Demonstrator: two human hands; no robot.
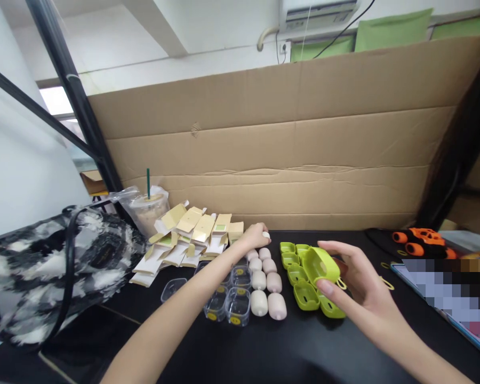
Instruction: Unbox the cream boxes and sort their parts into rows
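My right hand [360, 282] grips a lime-green soft case [321, 265] between thumb and fingers, its hollow opening facing left. Below and beside it, several matching green cases [306, 296] lie in two columns. My left hand [256, 234] reaches to the far end of the rows, its fingers closed on a small whitish rounded piece [266, 235] that is mostly hidden. Nearer me, rounded cream pieces [259, 303] and pale pink pieces [277, 306] form two columns. Left of them, clear plastic boxes [237, 306] with yellow stickers are partly covered by my left forearm.
Flattened small cartons [192, 229] are piled at the back left, beside a bagged drink cup [148, 210]. A black-and-white fluffy bag [100, 250] lies left. An orange toy car [423, 241] stands right, near a blue-edged flat item [440, 309]. Cardboard [272, 149] walls the back.
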